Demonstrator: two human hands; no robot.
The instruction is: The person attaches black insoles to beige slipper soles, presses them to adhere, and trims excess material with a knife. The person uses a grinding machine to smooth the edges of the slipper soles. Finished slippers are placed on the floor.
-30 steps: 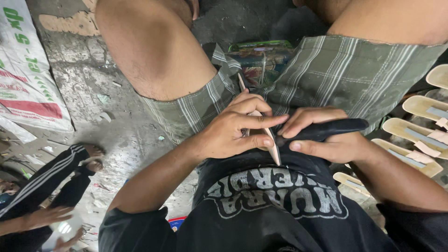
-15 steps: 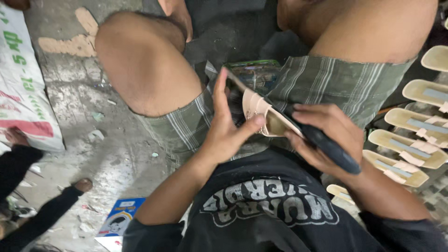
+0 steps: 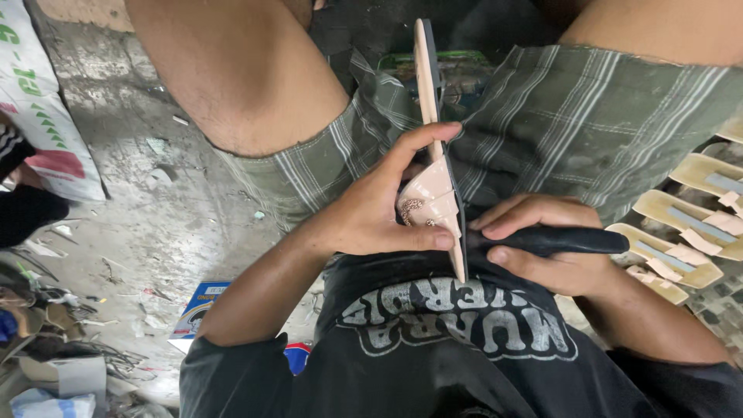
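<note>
The left hand is clamped around a glossy beige sandal, held on edge above the lap of plaid shorts, thin sole upright. The right hand is closed on a smooth black tool handle touching the sole's edge. Flat tan insoles lie nearby.

Knees hem both sides; sandal stands on edge in the gap, splitting it; right is crowded, soles laid just beside the thigh; left opens onto bare floor, until the sack and scrap pile near the edge.
</note>
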